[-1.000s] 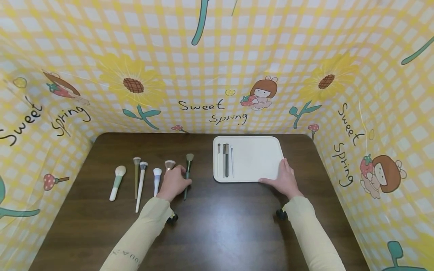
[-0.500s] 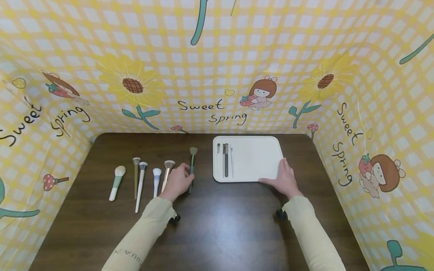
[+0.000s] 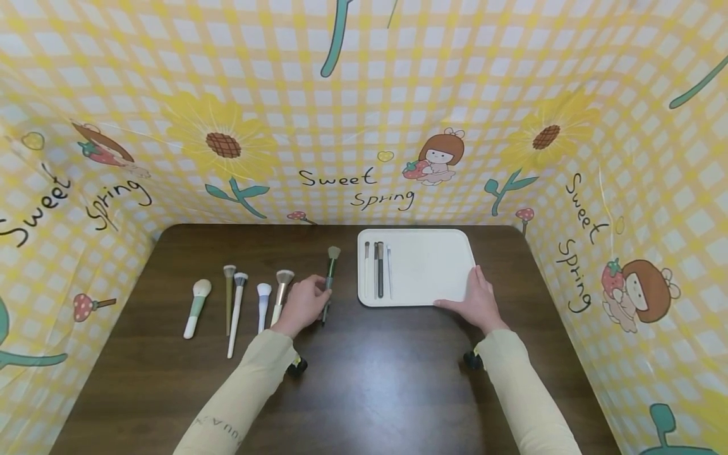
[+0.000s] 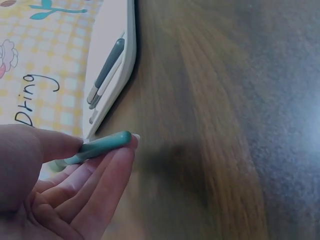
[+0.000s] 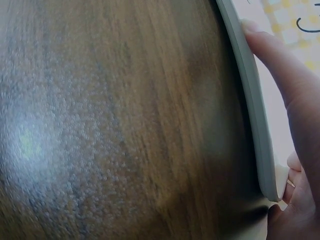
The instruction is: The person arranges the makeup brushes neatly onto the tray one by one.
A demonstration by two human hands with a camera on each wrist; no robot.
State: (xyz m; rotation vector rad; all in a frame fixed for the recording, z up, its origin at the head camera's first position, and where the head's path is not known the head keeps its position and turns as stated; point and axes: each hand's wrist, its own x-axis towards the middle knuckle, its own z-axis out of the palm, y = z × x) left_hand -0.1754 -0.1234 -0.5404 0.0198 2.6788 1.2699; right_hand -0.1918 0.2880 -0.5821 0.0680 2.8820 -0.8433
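Note:
Between thumb and fingers, my left hand [image 3: 303, 304] pinches a dark green makeup brush [image 3: 330, 268], bristles pointing away. The left wrist view shows its rounded green handle end [image 4: 112, 142] at the fingertips, held over the table. The white tray [image 3: 429, 268] lies to the right, with several slim brushes lined up along its left side, among them a dark-handled brush [image 3: 380, 272]. My right hand [image 3: 480, 304] grips the tray's near right corner. Its thumb [image 5: 265, 45] lies over the near rim in the right wrist view, and the other fingers are along the right side.
Left of my left hand, several makeup brushes lie on the dark wooden table [image 3: 370, 385]: a mint-and-white brush [image 3: 196, 308], an olive-handled brush [image 3: 229, 300] and a wide-headed brush [image 3: 282, 287] among them. A yellow checked cloth [image 3: 318, 114] rises behind the table and at both sides.
My left hand has moved right with the green brush, from beside the wide-headed brush toward the tray. The right hand and tray have stayed in place.

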